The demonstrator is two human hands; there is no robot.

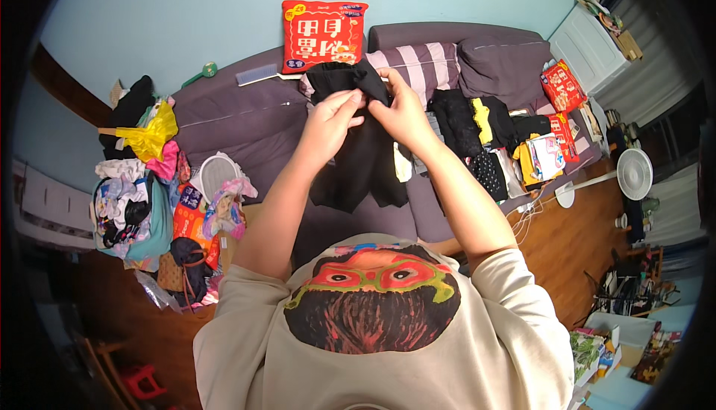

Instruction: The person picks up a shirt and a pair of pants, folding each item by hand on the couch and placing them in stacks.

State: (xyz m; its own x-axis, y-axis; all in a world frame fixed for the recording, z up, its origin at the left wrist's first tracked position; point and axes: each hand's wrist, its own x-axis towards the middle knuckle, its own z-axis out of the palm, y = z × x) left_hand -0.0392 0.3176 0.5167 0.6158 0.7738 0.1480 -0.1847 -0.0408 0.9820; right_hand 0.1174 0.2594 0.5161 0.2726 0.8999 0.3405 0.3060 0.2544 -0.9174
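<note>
Before me, a black garment (pixel 358 158) hangs from both hands above a dark purple sofa (pixel 235 125). My left hand (pixel 335 113) grips its upper part with thumb and fingers pinched together. Close to it on the right, my right hand (pixel 398 105) is closed on the bunched upper edge. The garment's lower part spreads into wide dark folds over the seat. Behind it, a red cushion (pixel 324 35) leans on the sofa back, next to a striped pillow (pixel 417 69). A patch of pale yellow cloth (pixel 401 163) shows just right of the garment.
Folded clothes (pixel 486 125) lie in rows along the sofa's right part. At the left stands a teal basket (pixel 154 231) heaped with clothes, beside bags and a yellow plastic bag (pixel 154 133). A white fan (pixel 634 174), cables (pixel 526 220) and a white cabinet (pixel 587 46) are at the right.
</note>
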